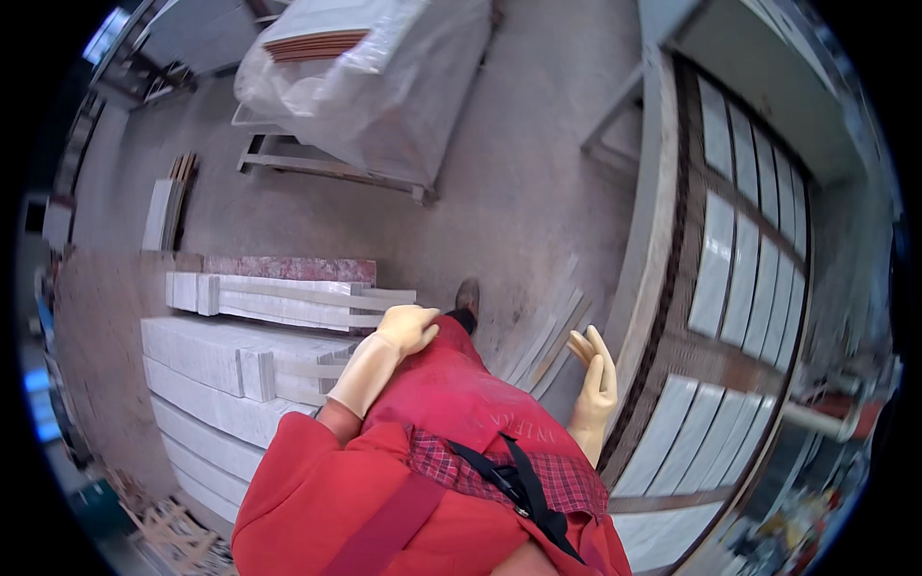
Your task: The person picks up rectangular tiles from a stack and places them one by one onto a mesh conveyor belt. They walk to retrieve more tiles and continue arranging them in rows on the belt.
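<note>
My left hand (408,329), in a cream rubber glove, hangs beside my red apron (471,394). Its fingers are curled in and nothing shows in them. Just left of it lie stacked white slabs (192,341), and long pale strips (394,296) stick out close to the wrist. On the other side, my right hand (597,376) wears a matching glove. Its fingers are stretched out and it holds nothing. It is nearest to the edge of a long conveyor-like bench (642,326) carrying rows of white rectangular tiles (715,259).
A plastic-covered stack (384,106) stands on a low frame ahead. Thin pale strips (547,336) lie on the floor between my feet and the bench. Further left, short boards (163,211) lean together. A brown sheet (106,326) lies left of the slabs.
</note>
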